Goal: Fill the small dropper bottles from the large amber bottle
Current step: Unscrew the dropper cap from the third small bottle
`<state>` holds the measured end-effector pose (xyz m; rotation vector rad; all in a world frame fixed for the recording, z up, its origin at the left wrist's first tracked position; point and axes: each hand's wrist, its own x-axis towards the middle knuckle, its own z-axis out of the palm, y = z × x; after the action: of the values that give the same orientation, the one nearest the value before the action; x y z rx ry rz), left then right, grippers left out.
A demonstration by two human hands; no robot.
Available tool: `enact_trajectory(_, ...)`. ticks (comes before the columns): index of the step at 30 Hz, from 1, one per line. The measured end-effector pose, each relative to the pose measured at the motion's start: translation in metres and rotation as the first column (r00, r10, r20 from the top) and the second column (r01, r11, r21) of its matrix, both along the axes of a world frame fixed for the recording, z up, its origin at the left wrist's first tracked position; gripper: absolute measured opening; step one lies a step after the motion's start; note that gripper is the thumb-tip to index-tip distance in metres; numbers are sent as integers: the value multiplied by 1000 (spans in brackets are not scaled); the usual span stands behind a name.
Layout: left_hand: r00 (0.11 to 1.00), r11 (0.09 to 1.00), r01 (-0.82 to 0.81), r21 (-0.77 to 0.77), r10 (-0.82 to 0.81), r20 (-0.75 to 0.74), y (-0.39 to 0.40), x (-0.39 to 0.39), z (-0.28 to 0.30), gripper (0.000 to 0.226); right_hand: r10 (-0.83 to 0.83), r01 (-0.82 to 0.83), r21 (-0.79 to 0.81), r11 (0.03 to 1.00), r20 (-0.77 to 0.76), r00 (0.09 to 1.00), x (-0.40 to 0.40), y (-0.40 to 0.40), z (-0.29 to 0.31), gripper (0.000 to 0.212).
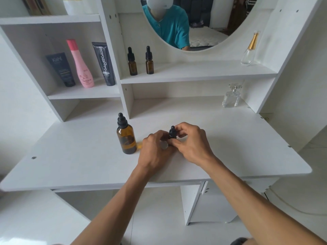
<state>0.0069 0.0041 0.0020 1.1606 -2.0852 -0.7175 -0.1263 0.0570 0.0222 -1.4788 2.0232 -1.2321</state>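
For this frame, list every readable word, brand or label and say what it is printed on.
"Kahf": dark tube, left shelf; its smaller print is too small to read.
"Tamara": pink bottle, low on its front; the print beneath is blurred.
"Glad2Glow": black tube, running lengthwise; small print unreadable.
No text shows on the amber dropper bottles or the clear perfume bottles.

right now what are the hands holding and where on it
Both hold one small dropper bottle: the left hand grips its body low down, the right hand pinches the black dropper cap.
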Motion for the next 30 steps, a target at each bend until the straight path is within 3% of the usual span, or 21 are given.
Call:
enact_trajectory(10, 1000, 1000, 8, -20, -8, -20, 0, 0, -1, 19, 51, -52, -29, 998, -45, 998, -4, -4, 21, 31)
enact_trajectory(14, 1000, 1000, 4, -5, -4, -26, 1, 0, -1, 14, 78, -75, 21, 997, -156, 985, -5, -13, 30, 21)
enact_trajectory(21, 1000, 1000, -12, -12, 12, 4, -2, -2, -1, 12, 179, -160, 103, 982, -209, 961, -7, -17, 40, 13)
enact_trajectory(30, 998, 999, -40, -12, 40, 52, -5, -4, -4, 15, 249, -208, 165, 964, -291, 924, -9, -19, 50, 30)
